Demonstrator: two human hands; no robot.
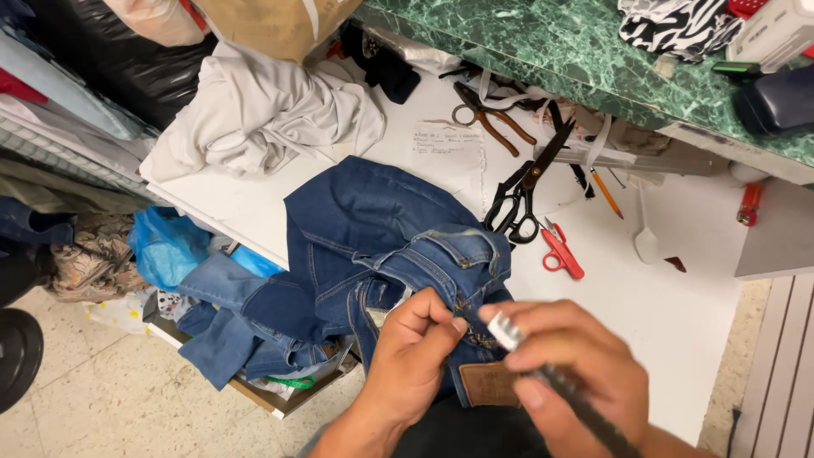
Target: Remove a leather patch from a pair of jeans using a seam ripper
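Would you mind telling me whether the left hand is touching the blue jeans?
Touching: the head view shows the left hand pinching the waistband of the blue jeans between thumb and fingers.

Blue denim jeans (381, 237) with brown patch (487, 383) — white table (678, 297), green marbled counter (543, 42), black scissors (517, 199), red snips (560, 250), zebra-striped cloth (678, 25).

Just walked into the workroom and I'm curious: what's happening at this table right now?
A person is bent over a pair of blue jeans on a white table. The left hand pinches the denim near the waistband, while the right hand holds a slim dark-handled tool with a pale tip against the same spot. Black scissors, small red snips and a pencil lie just beyond, untouched.
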